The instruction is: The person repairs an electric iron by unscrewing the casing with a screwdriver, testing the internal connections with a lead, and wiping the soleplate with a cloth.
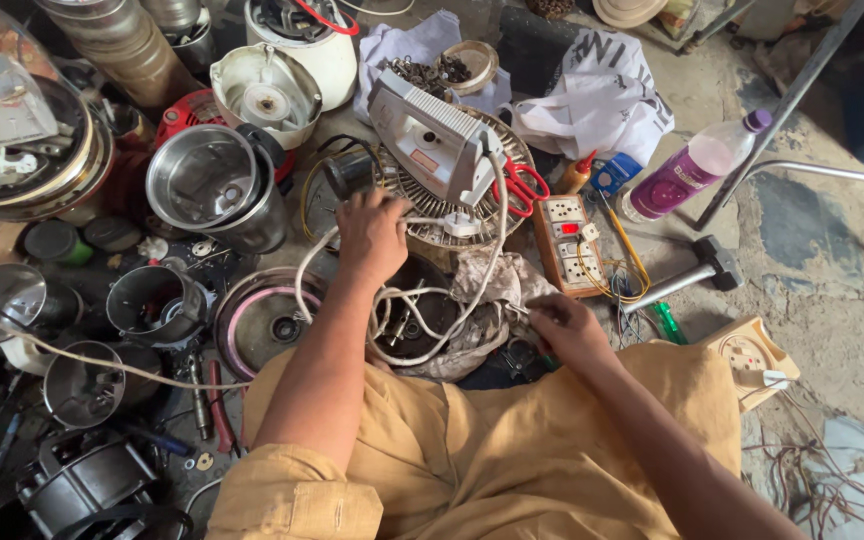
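Observation:
My left hand (372, 235) reaches forward and grips the white power cord (492, 240) near its plug (462, 226), just in front of an upturned grey-white clothes iron (430, 140) that rests on a round wire grille (432, 215). My right hand (564, 325) is closed on the other end of the white cord, close to my lap. Loops of the cord lie over a dark round appliance part (414, 320) and a dirty rag (497, 285) between my hands.
An orange extension board with sockets (572, 243), red scissors (524, 187), a hammer (687, 275), a purple-labelled bottle (692, 165), a green screwdriver (669, 322) lie to the right. Steel mixer jars (207, 185), motor bases and tools crowd the left. A white bag (602, 95) lies behind.

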